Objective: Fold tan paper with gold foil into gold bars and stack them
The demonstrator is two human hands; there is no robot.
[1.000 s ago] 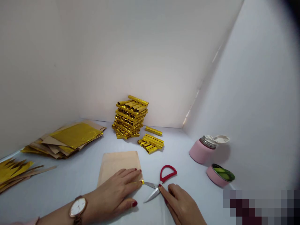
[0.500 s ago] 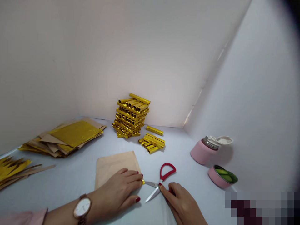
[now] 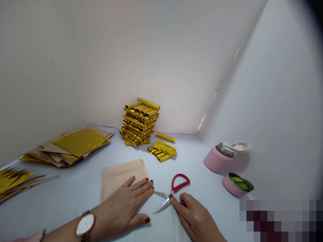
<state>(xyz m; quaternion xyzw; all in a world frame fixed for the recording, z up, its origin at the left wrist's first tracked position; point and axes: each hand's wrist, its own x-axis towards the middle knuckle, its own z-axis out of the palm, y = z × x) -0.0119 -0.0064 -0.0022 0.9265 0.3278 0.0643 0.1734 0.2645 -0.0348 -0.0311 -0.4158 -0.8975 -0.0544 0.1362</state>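
My left hand (image 3: 128,206) lies flat with fingers stretched out over the lower right part of a tan paper sheet (image 3: 121,171). A sliver of gold shows at its fingertips. Just to the right is a pair of scissors (image 3: 171,194) with red handles, its blades parted and pointing left; one blade tip is close to my left fingers. Closed around the near handle and pivot of the scissors is my right hand (image 3: 195,215), which mostly hides that handle. The other red loop stands free above it.
Gold foil tubes are stacked crosswise in a tower (image 3: 140,124), with a smaller pile (image 3: 164,151) beside it. Gold and tan sheets (image 3: 80,144) lie left, near cut strips (image 3: 15,183). At right are a pink flask (image 3: 218,159) and a pink bowl (image 3: 233,188) with green pieces.
The fingers of my left hand have spread flatter on the paper, and its thumb is a little lower. My right hand still grips the scissors, blades parted. The whole view has shifted slightly.
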